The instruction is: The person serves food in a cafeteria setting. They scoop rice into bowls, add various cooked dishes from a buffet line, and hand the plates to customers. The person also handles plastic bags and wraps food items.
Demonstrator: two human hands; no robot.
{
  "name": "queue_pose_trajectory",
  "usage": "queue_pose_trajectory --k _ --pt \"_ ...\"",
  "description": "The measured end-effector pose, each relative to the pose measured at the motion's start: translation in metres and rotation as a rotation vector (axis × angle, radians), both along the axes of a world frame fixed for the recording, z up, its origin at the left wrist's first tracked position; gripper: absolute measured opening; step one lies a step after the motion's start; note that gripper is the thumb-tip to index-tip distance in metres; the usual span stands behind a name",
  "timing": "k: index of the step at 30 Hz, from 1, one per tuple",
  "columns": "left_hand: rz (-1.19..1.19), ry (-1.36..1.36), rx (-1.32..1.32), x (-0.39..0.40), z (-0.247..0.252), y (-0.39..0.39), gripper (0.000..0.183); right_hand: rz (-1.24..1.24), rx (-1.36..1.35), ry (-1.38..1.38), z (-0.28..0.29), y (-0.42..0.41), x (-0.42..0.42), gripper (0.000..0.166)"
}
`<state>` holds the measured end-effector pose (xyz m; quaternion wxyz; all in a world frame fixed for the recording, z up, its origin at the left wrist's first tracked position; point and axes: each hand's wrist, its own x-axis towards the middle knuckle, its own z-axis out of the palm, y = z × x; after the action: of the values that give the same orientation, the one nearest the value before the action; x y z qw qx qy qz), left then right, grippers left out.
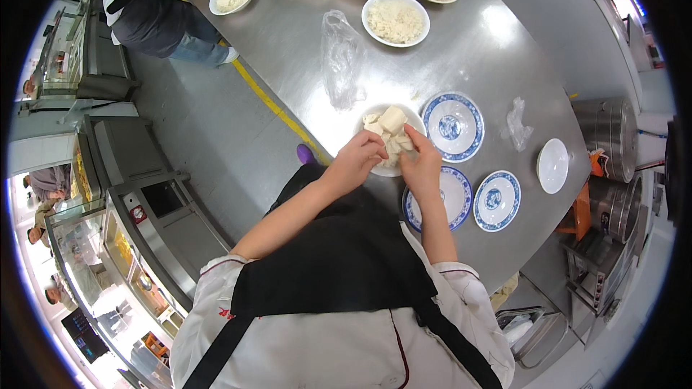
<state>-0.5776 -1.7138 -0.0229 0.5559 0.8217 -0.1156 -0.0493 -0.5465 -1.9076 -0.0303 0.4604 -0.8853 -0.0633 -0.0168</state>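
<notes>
A white bowl (389, 172) stands on the steel table before me, heaped with pale torn pieces of what looks like steamed bun (393, 120). My left hand (357, 161) reaches over the bowl's left side, fingers curled among the pieces; whether they pinch one is hidden. From the right, my right hand (423, 165) has its thumb and fingers on either side of a pale piece (401, 144) above the bowl. A blue-patterned plate (453, 127) lies just right of the bowl. Another blue-rimmed plate (459, 197) is partly covered by my right forearm.
Bowls of rice (396, 20) stand at the far end of the steel table (486, 65). A clear plastic bag (340, 59) lies beyond my bowl. To the right are a crumpled bag (519, 124), a patterned plate (497, 201) and a white bowl (553, 166). A co-worker (157, 16) stands far left.
</notes>
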Motion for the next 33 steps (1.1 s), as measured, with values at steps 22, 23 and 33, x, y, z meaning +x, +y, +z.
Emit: queue_pose_trajectory --k 22,23,33 --pt "0.274 0.407 -0.554 0.020 -0.011 -0.010 0.034 0.209 0.797 0.437 0.005 -0.014 0.032 0.057" --pt "0.229 0.588 -0.725 0.028 -0.011 -0.010 0.035 0.234 0.822 0.419 0.009 -0.009 0.025 0.056" --pt "0.189 0.331 -0.295 0.026 0.018 -0.006 0.027 0.135 0.448 0.324 0.042 0.010 0.014 0.032"
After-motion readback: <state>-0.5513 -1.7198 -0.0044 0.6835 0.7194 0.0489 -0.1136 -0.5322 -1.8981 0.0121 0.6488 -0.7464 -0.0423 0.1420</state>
